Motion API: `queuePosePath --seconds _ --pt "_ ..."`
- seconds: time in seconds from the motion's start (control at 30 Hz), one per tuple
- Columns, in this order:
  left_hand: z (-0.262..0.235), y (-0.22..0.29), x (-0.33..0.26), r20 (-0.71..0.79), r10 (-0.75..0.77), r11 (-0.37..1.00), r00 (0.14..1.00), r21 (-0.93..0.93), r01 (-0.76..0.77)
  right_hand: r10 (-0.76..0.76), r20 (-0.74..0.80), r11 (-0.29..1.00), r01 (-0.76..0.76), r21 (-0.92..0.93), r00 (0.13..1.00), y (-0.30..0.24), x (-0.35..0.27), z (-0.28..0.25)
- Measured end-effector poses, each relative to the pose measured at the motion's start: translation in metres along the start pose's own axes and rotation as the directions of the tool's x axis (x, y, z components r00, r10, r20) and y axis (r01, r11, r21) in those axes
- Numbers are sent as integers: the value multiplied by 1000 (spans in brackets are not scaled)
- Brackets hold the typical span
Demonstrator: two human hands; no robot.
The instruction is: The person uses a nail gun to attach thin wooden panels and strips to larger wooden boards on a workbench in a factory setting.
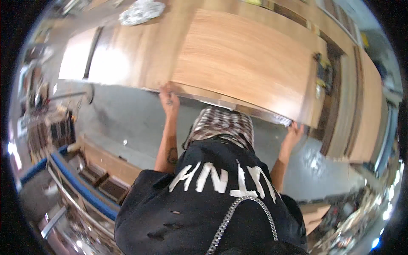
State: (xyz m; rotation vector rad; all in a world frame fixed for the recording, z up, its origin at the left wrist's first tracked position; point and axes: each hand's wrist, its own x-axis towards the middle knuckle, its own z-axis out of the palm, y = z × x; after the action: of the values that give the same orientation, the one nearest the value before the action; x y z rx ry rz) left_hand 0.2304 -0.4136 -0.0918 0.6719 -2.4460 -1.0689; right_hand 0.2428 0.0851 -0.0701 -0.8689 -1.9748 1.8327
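Grey workshop floor (123,114) shows below one wooden worktop (163,46), where one crumpled silvery bundle (141,11) sits at the far left and one rectangular wood-grain panel (246,59) lies to its right, near edge toward me. Two hands of mine meet that edge: my left hand (169,98) at its left corner, my right hand (292,135) near its right corner, fingers bent on both, though I cannot tell whether they close around it.
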Motion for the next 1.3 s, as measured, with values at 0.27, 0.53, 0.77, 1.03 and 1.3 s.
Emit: queuePosePath --seconds 0.27,0.53,0.77,1.03,1.3 --pt "2 4 8 72 12 960 997 -279 8 -79 -140 993 66 -100 987 26 6 16" --pt "-7 -17 6 76 -72 881 995 -463 99 -2 -209 997 -15 -79 978 10 -18 7" --pt "-55 -33 -34 -1 -266 841 964 -489 231 182 -84 951 -153 269 980 30 -69 -39" --pt "-60 -1 -58 96 -517 455 850 -811 368 454 -25 844 -421 332 891 42 -69 -81" --pt "-61 -26 -53 399 -584 43 707 -855 517 458 112 779 -459 428 882 15 -70 -42"
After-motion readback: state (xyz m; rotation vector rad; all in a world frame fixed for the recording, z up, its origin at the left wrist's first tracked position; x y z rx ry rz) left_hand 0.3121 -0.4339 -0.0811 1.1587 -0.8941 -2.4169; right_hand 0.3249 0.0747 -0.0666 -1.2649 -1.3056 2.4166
